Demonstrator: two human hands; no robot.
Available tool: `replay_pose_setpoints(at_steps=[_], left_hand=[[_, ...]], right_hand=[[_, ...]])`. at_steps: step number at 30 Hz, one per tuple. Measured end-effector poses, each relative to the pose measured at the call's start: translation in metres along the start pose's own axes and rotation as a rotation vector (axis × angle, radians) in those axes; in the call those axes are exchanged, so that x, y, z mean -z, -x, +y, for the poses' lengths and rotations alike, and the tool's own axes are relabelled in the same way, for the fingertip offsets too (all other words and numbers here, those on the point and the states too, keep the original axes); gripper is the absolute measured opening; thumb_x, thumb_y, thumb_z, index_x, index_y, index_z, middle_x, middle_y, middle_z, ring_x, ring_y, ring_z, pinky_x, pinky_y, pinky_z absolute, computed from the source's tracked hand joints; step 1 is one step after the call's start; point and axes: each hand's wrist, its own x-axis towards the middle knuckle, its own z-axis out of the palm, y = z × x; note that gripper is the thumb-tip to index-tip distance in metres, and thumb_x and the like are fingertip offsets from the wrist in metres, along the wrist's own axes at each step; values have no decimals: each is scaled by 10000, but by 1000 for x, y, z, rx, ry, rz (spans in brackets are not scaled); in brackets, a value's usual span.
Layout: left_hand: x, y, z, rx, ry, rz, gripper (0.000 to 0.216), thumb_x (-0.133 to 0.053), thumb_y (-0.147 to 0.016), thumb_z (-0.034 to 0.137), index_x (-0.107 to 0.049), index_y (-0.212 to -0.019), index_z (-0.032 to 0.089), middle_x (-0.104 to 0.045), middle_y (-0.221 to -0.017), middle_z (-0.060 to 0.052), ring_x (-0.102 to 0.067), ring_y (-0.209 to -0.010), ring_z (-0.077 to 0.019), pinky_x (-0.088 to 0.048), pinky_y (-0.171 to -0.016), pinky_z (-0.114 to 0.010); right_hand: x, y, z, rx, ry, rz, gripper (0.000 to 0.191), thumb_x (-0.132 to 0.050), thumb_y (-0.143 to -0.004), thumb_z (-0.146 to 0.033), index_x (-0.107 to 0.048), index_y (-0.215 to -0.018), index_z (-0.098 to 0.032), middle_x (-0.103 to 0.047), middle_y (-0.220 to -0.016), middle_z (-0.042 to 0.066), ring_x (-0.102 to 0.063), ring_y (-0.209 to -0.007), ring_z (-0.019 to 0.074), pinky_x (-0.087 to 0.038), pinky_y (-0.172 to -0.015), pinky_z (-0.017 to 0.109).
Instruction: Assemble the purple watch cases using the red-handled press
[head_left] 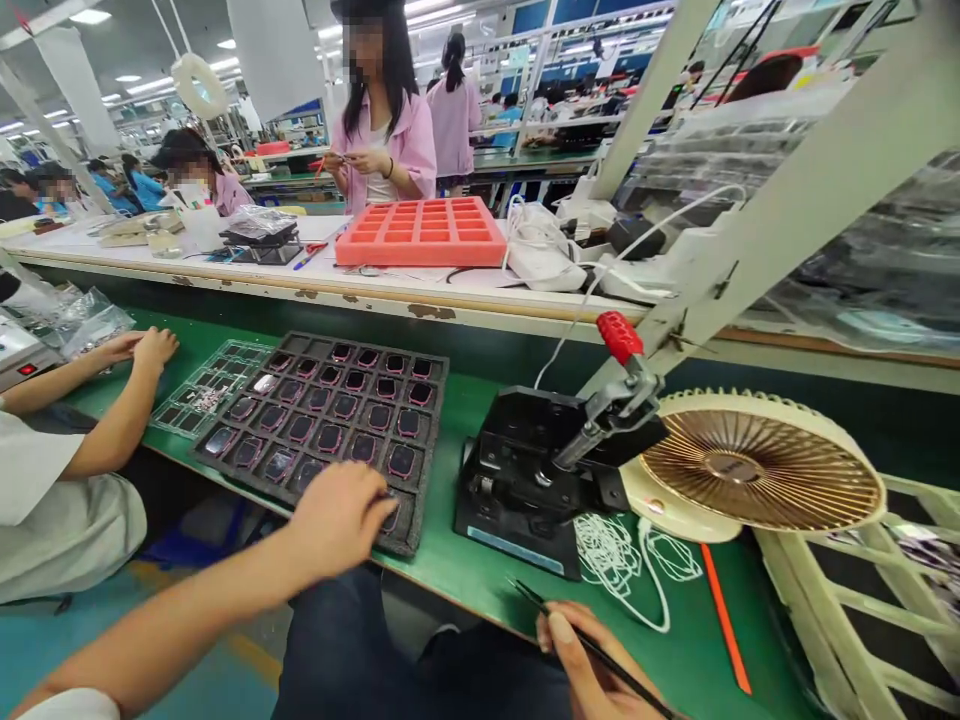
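My left hand (341, 518) rests at the near right corner of a black foam tray (431, 385), fingers curled over a small pink-rimmed screen part (391, 514) in the last pocket. The tray holds several such parts (402, 460) in rows. My right hand (592, 668), at the bench's front edge, pinches a thin black stick (559, 620) that points up and left toward a black clamp press (536, 470) with a red-tipped lever (619, 337).
A cream desk fan (757, 470) lies right of the press, with a tangle of white string (622, 555) and an orange stick (726, 620) before it. A clear tray (191, 395) and a co-worker's arms (112, 390) are left. An orange tray (420, 232) sits on the far bench.
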Motion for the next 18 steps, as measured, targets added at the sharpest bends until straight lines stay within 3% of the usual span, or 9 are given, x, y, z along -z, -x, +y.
replay_pose_setpoints(at_steps=[2,4,9,13,15,18], left_hand=[[-15,16,32,-15,-138,-34,226,-568,-1018,391,-711,-1074,224,-674,-1007,-139,-644,-920,-323,-501,-811,-432],[-19,19,47,3,-258,-71,268,-562,-1021,382,-705,-1121,178,-662,-1043,-179,-639,-923,-348,-510,-802,-451],[1,4,38,-128,-250,-233,274,-579,-1013,305,-717,-1165,122,-702,-1047,-206,-661,-987,-382,-525,-884,-497],[17,-1,19,-88,119,-223,457,-631,-987,339,-645,-1419,190,-736,-1241,-171,-670,-1155,-360,-519,-991,-484],[17,0,5,44,384,-203,511,-693,-957,416,-645,-1437,249,-750,-1265,-122,-690,-1131,-316,-539,-973,-440],[10,3,-13,264,932,-70,514,-799,-894,410,-694,-1362,224,-775,-1251,-116,-712,-1132,-280,-555,-995,-403]], right_hand=[[-3,-4,-4,5,-8,6,382,-806,-816,-610,-821,-893,-236,-783,-910,71,-752,-769,244,-667,-735,319],[-5,-8,-11,2,-8,-16,414,-790,-833,-616,-836,-959,-223,-786,-908,81,-750,-770,240,-666,-742,330],[-7,-10,-18,-5,-27,-4,438,-779,-853,-597,-839,-1040,-206,-801,-939,103,-763,-817,255,-670,-808,383],[-8,-9,-13,3,-32,44,425,-776,-868,-571,-839,-1050,-193,-801,-974,118,-763,-827,255,-667,-789,369],[-7,-11,-10,8,-47,50,430,-776,-869,-567,-837,-1074,-195,-803,-988,119,-766,-838,256,-668,-807,377],[-5,-14,-7,2,-65,49,438,-815,-832,-561,-840,-1085,-204,-807,-1017,114,-774,-841,257,-675,-827,386]])
